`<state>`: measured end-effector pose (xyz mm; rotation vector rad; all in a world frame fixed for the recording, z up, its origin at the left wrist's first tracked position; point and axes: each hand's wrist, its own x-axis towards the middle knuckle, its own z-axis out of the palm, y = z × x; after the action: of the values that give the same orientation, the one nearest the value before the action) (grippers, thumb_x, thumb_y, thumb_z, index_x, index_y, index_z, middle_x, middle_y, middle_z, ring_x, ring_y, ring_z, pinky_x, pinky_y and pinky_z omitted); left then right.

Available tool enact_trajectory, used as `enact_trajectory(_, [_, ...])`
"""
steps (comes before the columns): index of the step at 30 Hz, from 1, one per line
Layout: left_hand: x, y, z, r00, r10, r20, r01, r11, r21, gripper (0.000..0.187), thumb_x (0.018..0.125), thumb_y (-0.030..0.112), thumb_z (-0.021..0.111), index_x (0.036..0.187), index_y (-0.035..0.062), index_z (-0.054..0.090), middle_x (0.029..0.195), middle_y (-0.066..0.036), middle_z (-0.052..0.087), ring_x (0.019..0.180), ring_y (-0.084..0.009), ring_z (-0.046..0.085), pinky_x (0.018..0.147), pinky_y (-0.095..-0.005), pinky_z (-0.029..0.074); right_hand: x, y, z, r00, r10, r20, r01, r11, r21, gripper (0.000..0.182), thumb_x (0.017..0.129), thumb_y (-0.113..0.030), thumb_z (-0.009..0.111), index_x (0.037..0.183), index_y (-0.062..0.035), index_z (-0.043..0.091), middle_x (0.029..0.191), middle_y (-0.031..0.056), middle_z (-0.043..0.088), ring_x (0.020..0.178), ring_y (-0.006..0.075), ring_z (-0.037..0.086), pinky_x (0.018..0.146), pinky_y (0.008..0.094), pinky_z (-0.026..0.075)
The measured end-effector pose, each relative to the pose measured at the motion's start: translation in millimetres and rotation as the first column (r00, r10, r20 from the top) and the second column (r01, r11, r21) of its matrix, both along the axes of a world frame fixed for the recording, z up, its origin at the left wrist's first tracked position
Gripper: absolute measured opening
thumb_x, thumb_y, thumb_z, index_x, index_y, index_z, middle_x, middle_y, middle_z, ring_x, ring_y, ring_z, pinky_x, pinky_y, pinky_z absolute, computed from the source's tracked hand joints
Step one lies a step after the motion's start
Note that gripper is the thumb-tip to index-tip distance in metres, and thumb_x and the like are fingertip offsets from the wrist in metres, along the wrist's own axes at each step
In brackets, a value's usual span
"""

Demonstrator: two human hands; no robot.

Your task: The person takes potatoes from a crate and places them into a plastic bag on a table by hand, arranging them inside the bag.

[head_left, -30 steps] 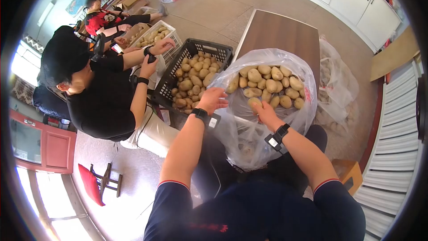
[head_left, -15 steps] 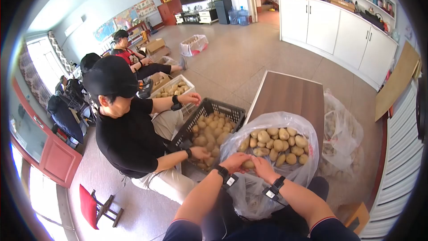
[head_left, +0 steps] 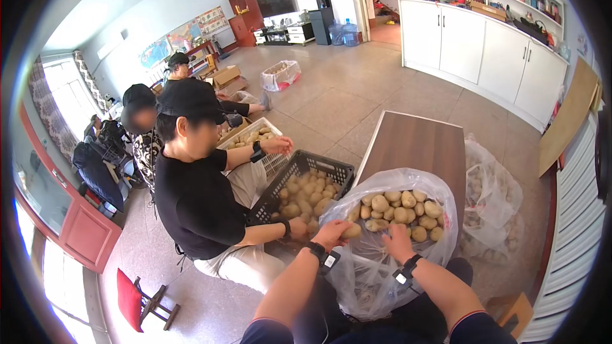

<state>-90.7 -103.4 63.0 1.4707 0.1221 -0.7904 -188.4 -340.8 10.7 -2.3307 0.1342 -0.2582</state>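
Observation:
My left hand (head_left: 331, 234) is closed round a potato (head_left: 351, 231) at the near left side of a clear plastic bag (head_left: 450, 226). Inside the bag lie several loose potatoes (head_left: 400, 214), heaped toward its far side. Over the near part of the bag is my right hand (head_left: 399, 244), its fingers somewhat apart and nothing visible in them. Its fingertips point at the heap. Both wrists wear dark bands with small white-faced devices.
A brown wooden table (head_left: 414, 146) stands behind the bag. To the left, a co-worker in black (head_left: 204, 191) reaches into a black crate (head_left: 347, 172) of potatoes. Another filled plastic bag (head_left: 488, 197) rests on the floor at right. A red-seated stool (head_left: 129, 299) stands at lower left.
My hands were together at the potato; now they are apart. My right hand has let go and moved right, while the left keeps the potato. The co-worker's lower hand has moved within the crate.

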Motion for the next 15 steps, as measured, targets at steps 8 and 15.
enact_trajectory(8, [12, 25, -5, 0.991, 0.131, 0.001, -0.131, 0.988, -0.081, 0.031, 0.089, 0.032, 0.065, 0.107, 0.007, 0.062, 0.087, -0.005, 0.065, 0.062, -0.0157, 0.06, 0.054, -0.0268, 0.049, 9, -35, 4, 0.986, -0.147, 0.074, 0.159, 0.968, -0.194, 0.057, 0.077, -0.012, 0.069, 0.127, -0.0019, 0.043, 0.128, 0.0242, 0.043, 0.109, 0.0418, 0.053, 0.09, 0.0456, 0.048])
enact_trajectory(15, [23, 52, -29, 0.962, 0.123, 0.243, -0.121, 0.992, -0.021, 0.029, 0.091, 0.031, 0.061, 0.107, 0.0068, 0.062, 0.089, -0.006, 0.064, 0.065, -0.0171, 0.06, 0.056, -0.0286, 0.05, 15, -36, 13, 0.993, -0.102, -0.064, 0.08, 0.958, -0.275, 0.065, 0.074, -0.011, 0.072, 0.13, -0.0032, 0.04, 0.132, 0.0224, 0.042, 0.103, 0.0408, 0.058, 0.085, 0.0475, 0.05])
